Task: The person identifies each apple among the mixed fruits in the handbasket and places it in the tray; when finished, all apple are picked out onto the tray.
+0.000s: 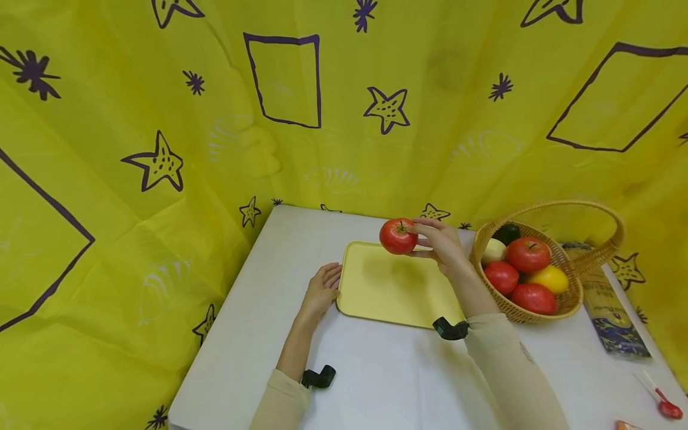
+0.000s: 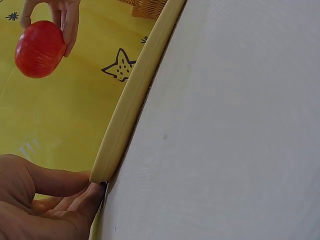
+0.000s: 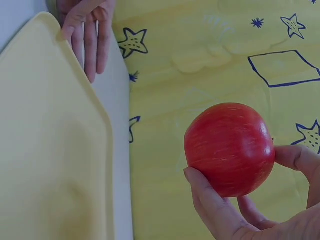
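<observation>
A red apple (image 1: 398, 237) with a short stem is held up over the far part of a yellow tray (image 1: 371, 289). My right hand (image 1: 442, 243) grips it from the right, thumb on one side and fingertips on the other, as the right wrist view shows of the apple (image 3: 229, 150). On the tray's left side, my left hand (image 1: 320, 291) pinches the rim. The left wrist view has the thumb of that hand (image 2: 47, 200) against the tray's edge (image 2: 131, 95) and the fingers under it. A faint shadow falls on the tray's surface.
Right of the tray stands a wicker basket (image 1: 575, 301) with a tall handle, holding several red fruits, a yellow one, a pale one and a dark green one. Beyond it lie a printed packet (image 1: 615, 319) and a small red item (image 1: 669, 409). A yellow curtain (image 1: 333, 149) hangs behind the white table (image 1: 258, 310).
</observation>
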`<state>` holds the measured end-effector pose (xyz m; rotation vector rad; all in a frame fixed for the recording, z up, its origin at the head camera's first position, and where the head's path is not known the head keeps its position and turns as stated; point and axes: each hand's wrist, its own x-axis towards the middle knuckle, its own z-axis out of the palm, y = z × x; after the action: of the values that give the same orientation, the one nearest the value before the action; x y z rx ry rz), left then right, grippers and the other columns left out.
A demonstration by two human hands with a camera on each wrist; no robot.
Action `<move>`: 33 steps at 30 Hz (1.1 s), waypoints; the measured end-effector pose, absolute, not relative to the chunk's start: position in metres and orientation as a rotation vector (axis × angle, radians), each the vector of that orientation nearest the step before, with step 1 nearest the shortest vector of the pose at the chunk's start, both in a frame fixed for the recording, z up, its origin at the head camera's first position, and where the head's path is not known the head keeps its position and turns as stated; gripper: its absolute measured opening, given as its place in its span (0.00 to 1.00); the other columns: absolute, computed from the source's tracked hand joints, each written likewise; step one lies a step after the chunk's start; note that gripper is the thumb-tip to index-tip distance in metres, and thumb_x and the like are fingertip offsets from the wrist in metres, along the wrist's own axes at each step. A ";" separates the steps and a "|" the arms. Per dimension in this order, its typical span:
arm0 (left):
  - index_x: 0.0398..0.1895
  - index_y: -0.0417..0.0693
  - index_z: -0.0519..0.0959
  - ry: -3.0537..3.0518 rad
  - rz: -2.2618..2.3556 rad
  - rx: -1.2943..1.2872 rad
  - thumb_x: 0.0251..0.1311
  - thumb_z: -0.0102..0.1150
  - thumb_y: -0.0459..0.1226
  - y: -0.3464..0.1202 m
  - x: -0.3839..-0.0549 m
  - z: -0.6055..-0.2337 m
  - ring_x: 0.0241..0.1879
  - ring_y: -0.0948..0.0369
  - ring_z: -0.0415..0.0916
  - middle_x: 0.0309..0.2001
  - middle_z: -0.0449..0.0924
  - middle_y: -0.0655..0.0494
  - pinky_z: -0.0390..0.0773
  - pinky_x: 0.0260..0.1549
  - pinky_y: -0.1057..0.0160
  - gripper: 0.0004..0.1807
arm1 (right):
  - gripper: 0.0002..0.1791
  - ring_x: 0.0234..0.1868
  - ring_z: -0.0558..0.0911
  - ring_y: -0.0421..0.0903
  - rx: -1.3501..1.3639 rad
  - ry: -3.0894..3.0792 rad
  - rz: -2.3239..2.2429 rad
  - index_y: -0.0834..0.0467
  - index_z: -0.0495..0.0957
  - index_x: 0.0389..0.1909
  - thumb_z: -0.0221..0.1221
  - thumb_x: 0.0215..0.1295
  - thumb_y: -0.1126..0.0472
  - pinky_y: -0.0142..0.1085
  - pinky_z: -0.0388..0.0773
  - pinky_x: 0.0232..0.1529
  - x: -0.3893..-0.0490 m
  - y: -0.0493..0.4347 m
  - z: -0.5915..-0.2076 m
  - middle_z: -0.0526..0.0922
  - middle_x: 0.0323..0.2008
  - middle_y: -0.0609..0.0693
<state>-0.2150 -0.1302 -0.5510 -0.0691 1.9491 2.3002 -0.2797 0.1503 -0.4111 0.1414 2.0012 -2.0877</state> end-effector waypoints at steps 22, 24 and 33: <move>0.76 0.32 0.60 1.950 2.311 -0.082 0.52 0.42 0.07 -0.130 -0.217 -0.551 0.77 0.44 0.61 0.75 0.64 0.33 0.64 0.76 0.54 0.44 | 0.31 0.48 0.85 0.53 0.201 1.972 -2.090 0.65 0.73 0.69 0.65 0.66 0.61 0.49 0.90 0.45 -0.303 0.110 -0.443 0.72 0.68 0.62; 0.76 0.32 0.60 1.954 2.307 -0.084 0.52 0.43 0.07 -0.130 -0.218 -0.551 0.77 0.44 0.61 0.75 0.64 0.34 0.65 0.76 0.54 0.44 | 0.31 0.47 0.85 0.53 0.217 1.962 -2.091 0.65 0.73 0.69 0.65 0.66 0.62 0.48 0.90 0.44 -0.305 0.106 -0.447 0.73 0.68 0.62; 0.76 0.30 0.61 1.947 2.324 -0.068 0.49 0.42 0.06 -0.129 -0.218 -0.555 0.76 0.42 0.61 0.74 0.64 0.31 0.65 0.75 0.52 0.45 | 0.29 0.44 0.86 0.51 0.297 1.964 -2.053 0.64 0.75 0.64 0.68 0.63 0.61 0.51 0.89 0.47 -0.313 0.093 -0.465 0.75 0.64 0.60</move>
<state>-0.2179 -0.1291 -0.5549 -0.0676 1.9472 2.3238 -0.3131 0.0934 -0.4651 0.2973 1.9635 -2.0533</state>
